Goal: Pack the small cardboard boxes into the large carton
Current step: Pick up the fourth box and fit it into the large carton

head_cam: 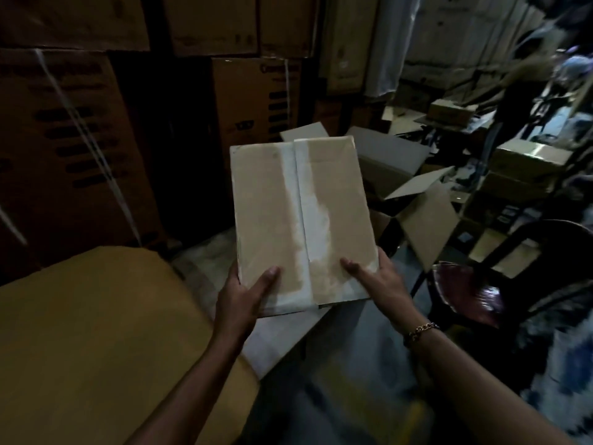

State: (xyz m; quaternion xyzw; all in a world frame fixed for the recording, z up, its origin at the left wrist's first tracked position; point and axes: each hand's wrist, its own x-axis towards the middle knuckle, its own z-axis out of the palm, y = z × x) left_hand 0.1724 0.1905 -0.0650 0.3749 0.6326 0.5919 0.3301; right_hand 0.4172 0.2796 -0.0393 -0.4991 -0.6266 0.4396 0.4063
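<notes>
A small box (301, 220) is being held at its near corners by both hands, left (244, 300) and right (382, 281), closed on it, its long axis pointing away.

Hidden, cropped, blurred bits

Small box (301, 220) hides fingers of both hands (239, 295) underneath; only thumbs show. Print on stacked cartons (73, 139) too dark to read. Person (513, 91) top right motion-blurred. Chair (519, 277) cropped at right edge.
</notes>
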